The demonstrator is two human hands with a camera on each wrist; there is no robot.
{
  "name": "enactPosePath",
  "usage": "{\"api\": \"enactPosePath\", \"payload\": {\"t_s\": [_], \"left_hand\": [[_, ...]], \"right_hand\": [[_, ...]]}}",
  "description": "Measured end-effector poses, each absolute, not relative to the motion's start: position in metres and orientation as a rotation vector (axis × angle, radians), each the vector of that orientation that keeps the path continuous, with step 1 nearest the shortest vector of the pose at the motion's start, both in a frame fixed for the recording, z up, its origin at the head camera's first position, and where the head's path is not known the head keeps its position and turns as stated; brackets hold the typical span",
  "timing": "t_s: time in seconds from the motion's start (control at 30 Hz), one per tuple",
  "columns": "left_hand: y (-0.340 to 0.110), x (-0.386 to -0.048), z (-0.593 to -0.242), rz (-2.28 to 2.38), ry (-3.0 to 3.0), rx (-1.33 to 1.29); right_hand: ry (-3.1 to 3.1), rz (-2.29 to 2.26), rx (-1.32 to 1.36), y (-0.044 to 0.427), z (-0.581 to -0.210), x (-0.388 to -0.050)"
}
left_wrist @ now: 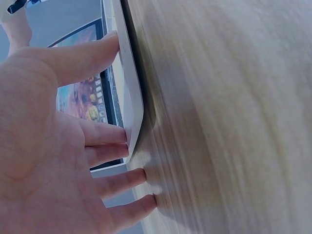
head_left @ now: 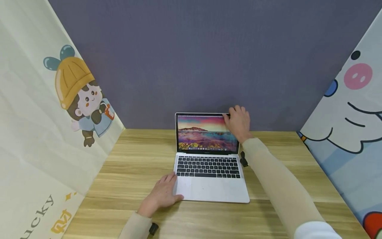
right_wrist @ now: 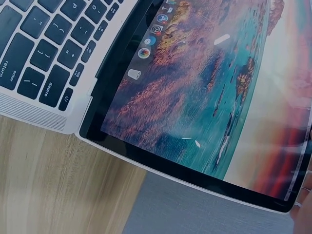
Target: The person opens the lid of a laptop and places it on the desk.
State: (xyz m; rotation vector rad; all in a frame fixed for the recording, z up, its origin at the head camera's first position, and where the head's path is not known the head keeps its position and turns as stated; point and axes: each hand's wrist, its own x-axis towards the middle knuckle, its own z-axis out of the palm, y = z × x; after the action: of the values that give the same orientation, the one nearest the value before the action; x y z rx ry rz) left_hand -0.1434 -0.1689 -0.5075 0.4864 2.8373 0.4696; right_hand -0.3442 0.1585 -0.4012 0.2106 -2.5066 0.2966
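A silver laptop [head_left: 213,191] stands open on the wooden table, its screen [head_left: 206,134] lit with a coastal sunset picture. At the screen's upper right corner my right hand [head_left: 238,122] holds the lid, thumb on the front and fingers over the edge behind. Only a bit of those fingers [right_wrist: 303,207] shows in the right wrist view. My left hand [head_left: 162,193] rests at the front left corner of the base, thumb against the front. In the left wrist view, its fingers [left_wrist: 109,187] are spread and fairly straight; two touch the laptop's side, the others reach the tabletop.
The wooden table [head_left: 134,152] ends at a dark grey-blue panel [head_left: 209,59] close behind the screen. A cream cartoon sheet [head_left: 35,109] hangs on the left, a light blue and white one [head_left: 358,113] on the right. Each wrist wears a small black device [head_left: 153,229].
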Motion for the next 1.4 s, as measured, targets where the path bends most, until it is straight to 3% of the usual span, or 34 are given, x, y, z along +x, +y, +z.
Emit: {"api": "enactPosePath", "payload": {"t_s": [0.7,1.4], "left_hand": [[-0.174,-0.146,-0.509,0.476,2.855,0.530],[-0.170,-0.141,-0.509,0.459,2.866,0.536]], "right_hand": [[-2.600,0.353,0.207,0.158,-0.402,-0.357],[-2.626,0.373,0.435,0.182,-0.400,-0.331]]}}
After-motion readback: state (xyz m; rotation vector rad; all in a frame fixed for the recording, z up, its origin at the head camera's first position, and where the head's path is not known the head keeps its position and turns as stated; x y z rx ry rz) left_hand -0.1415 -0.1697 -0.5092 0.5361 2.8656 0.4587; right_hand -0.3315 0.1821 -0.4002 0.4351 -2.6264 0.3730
